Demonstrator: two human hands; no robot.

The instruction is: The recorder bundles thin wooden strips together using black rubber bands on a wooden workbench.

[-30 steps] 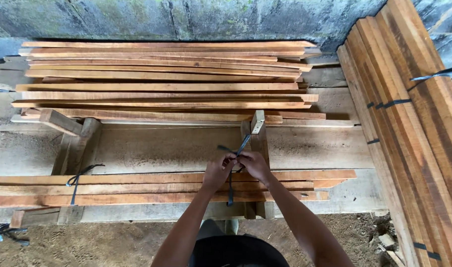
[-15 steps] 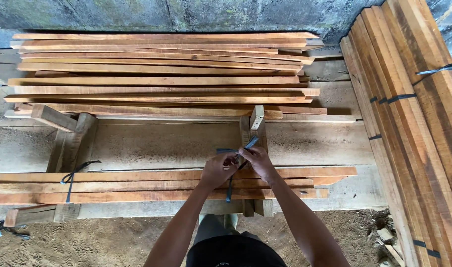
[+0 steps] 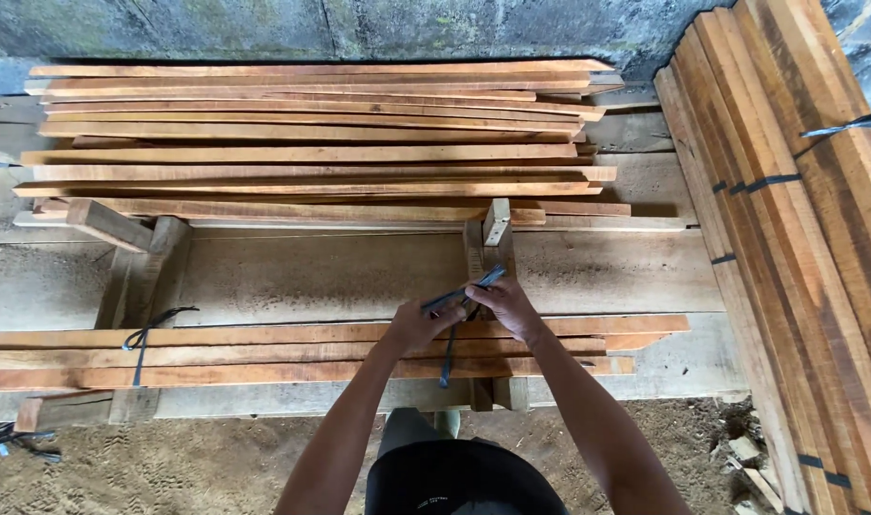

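Observation:
A bundle of long thin wooden slats [image 3: 264,355] lies across two wooden supports in front of me. A dark strap [image 3: 448,353] runs around the bundle near its right end. My left hand [image 3: 414,324] and my right hand [image 3: 508,305] meet on top of the slats, each gripping one end of that strap [image 3: 462,291]. The strap ends are pulled taut between my fingers, just above the slats. Another dark strap [image 3: 142,334] is tied around the bundle near its left end.
A loose stack of longer slats [image 3: 311,143] lies behind, against a concrete wall. Strapped bundles of slats [image 3: 788,238] lean at the right. An upright wooden post [image 3: 495,224] rises behind my hands. Strap scraps [image 3: 11,439] lie on the dirt floor at lower left.
My hands have stayed on the strap and shifted slightly, drawing its ends tighter over the slats. The view has tilted down a little.

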